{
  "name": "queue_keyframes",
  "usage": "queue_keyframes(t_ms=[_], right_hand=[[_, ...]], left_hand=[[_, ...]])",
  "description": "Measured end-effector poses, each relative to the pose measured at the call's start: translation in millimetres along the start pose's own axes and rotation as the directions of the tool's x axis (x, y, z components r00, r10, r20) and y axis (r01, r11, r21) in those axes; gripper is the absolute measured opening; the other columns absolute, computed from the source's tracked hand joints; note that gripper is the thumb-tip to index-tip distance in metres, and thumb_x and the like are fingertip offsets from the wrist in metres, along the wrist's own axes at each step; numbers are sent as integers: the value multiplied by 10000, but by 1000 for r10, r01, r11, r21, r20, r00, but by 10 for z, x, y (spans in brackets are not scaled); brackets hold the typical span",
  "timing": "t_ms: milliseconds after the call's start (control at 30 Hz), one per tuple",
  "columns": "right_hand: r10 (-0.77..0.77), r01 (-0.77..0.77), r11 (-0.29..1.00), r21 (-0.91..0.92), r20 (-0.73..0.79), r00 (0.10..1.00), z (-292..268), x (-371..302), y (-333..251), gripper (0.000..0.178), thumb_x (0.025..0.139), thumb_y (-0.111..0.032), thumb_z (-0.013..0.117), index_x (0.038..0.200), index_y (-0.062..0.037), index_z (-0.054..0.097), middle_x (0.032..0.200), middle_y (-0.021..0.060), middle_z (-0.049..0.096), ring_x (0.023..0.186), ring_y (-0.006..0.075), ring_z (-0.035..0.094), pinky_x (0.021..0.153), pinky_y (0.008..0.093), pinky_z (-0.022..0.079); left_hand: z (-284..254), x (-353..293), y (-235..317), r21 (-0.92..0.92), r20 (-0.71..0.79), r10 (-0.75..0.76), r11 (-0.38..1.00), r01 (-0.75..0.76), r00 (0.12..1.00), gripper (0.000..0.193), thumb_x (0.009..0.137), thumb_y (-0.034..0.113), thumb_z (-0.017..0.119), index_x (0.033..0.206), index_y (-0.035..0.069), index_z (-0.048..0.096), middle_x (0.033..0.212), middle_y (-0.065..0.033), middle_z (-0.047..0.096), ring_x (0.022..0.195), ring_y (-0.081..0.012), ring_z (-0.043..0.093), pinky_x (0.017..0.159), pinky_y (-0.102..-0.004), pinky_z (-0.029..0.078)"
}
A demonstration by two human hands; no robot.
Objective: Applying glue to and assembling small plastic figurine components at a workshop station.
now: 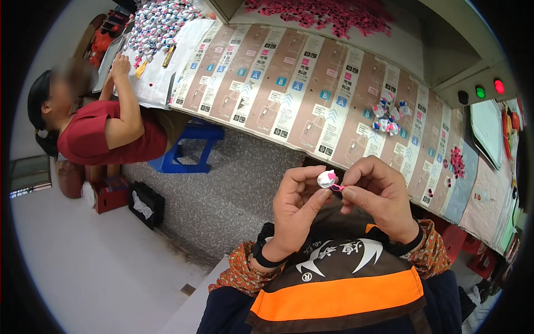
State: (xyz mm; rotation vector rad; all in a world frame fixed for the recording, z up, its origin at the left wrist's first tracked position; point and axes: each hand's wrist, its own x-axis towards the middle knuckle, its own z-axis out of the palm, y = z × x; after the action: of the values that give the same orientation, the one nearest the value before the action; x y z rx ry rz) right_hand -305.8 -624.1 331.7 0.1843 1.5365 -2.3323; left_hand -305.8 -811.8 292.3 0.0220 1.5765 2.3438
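Note:
Above my lap, my left hand (pixel 293 210) pinches a small white cat-head figure (pixel 325 179) with a pink bow between thumb and fingers. Close against it, my right hand (pixel 385 201) is closed on a small pink loop piece (pixel 337 188), held by thumb and forefinger. The loop meets the lower side of the figure; whether the two are joined I cannot tell. On the table beyond my hands lies a small heap of similar white figures (pixel 389 118) with pink and blue parts. Farther right is a little pile of pink pieces (pixel 457 162).
The long table (pixel 261 131) is covered with printed sheets. At its far side lies a large spread of pink pieces (pixel 328 15). On the left, a co-worker in red (pixel 114 131) sits by a big figure pile (pixel 158 28) and a blue stool (pixel 189 146). Coloured buttons (pixel 480 92) are at right.

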Motion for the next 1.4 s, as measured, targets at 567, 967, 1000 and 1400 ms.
queue_keyframes(t_ms=[567, 967, 1000, 1400], right_hand=[[-49, 47, 996, -70, -27, 998, -191, -418, 48, 110, 930, 2, 671, 997, -6, 584, 959, 47, 650, 845, 77, 645, 669, 216, 563], [-77, 69, 993, -96, -78, 994, -189, -520, 110, 138, 926, 8, 671, 997, -10, 555, 937, 38, 635, 825, 70, 644, 668, 209, 555], [-83, 75, 993, -96, -88, 993, -182, -527, 104, 145, 922, 13, 674, 996, -9, 550, 934, 37, 631, 824, 71, 646, 673, 209, 551], [-233, 203, 941, -270, -83, 969, -180, -502, 211, 176, 901, 31, 684, 997, -8, 541, 923, 22, 604, 817, 44, 615, 693, 199, 521]], left_hand=[[336, -266, -96, 49, 117, 16, 999, -22, 993, 342, 987, -12, 585, 1317, 4, 497, 1178, -100, 631, 1083, -126, 633, 909, -246, 537], [360, -335, -134, 136, 139, 12, 990, -31, 990, 352, 966, -36, 583, 1301, -13, 478, 1170, -118, 598, 1085, -153, 612, 935, -305, 550], [369, -332, -145, 136, 142, 10, 990, -29, 990, 352, 966, -36, 583, 1301, -13, 478, 1170, -118, 598, 1085, -153, 612, 935, -305, 550], [397, -307, -179, -3, 133, 47, 999, -47, 990, 329, 996, 32, 557, 1306, -22, 463, 1151, -120, 595, 1045, -147, 620, 886, -296, 566]])
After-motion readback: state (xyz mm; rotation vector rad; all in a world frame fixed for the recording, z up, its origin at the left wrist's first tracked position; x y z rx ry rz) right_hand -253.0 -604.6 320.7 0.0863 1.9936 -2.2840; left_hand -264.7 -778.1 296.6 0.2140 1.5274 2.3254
